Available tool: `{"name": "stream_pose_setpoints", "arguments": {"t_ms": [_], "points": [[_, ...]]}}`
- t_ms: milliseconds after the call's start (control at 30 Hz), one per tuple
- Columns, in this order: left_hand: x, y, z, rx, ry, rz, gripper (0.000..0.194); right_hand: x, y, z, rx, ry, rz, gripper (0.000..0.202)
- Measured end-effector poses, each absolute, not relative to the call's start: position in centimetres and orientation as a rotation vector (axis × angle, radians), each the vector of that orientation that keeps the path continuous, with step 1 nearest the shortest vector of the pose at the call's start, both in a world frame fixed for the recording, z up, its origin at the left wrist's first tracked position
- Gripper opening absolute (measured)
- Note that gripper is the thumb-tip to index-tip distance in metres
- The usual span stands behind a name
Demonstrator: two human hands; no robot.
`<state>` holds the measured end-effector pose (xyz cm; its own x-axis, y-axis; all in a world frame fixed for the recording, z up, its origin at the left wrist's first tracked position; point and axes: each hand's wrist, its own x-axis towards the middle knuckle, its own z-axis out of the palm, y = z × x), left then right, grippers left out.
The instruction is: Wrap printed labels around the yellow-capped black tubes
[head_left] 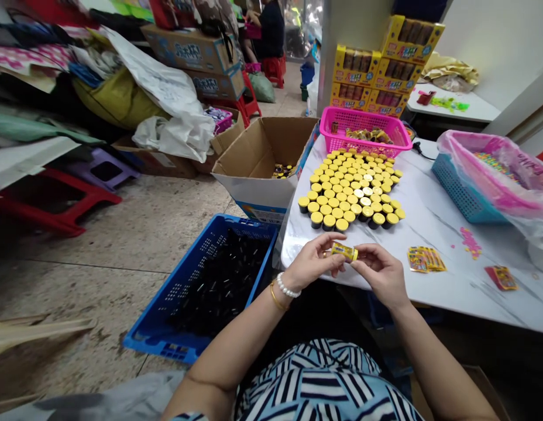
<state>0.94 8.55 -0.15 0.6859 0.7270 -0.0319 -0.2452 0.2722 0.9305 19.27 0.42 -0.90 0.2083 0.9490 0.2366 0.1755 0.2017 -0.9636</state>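
Observation:
A small bottle with a yellow printed label and a yellow cap [343,251] lies sideways between my two hands, over the table's front edge. My left hand [318,257], with a pearl bracelet at the wrist, grips its label end. The fingers of my right hand [379,270] close round the capped end. Just beyond my hands many dark bottles with yellow caps [337,187] stand upright in a tight group. To the right of my right hand lies a fanned pile of printed labels [425,259], and a second label stack [501,278] sits farther right.
On the floor at left, a blue crate [142,330] holds black pieces. An open carton [240,149] stands beside the table. A pink basket [363,137] and a lined blue basket [464,190] rest on the table. Yellow boxes [388,70] are stacked behind; a person [271,29] sits far back.

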Motion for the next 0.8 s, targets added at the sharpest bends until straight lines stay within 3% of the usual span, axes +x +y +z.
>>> {"name": "stream_pose_setpoints", "arguments": {"t_ms": [233,300,400,500,567,667,800], "points": [[1.2,8.8,-0.7,1.037,0.527,0.666,0.045,20.6,0.2,0.0,-1.161,-1.825,0.167,0.044],[1.5,8.8,-0.7,1.122,0.523,0.752,0.041,20.3,0.4,-0.5,-1.205,-1.733,0.236,0.04],[1.9,8.8,-0.4,1.275,0.53,0.87,0.032,19.6,0.8,-1.3,-1.315,-1.373,0.612,0.025],[1.8,9.0,-0.3,1.241,0.549,0.823,0.042,19.4,1.0,-1.2,-1.318,-1.185,0.911,0.025],[1.7,9.3,-0.5,1.126,0.56,0.761,0.053,19.7,1.2,-0.8,-1.294,-1.199,0.935,0.031],[1.7,9.7,-1.1,1.022,0.569,0.646,0.048,20.4,1.5,-0.1,-1.229,-1.326,0.925,0.038],[2.3,10.0,-1.3,0.893,0.525,0.589,0.053,20.3,2.3,0.3,-1.12,-1.384,0.851,0.018]]}}
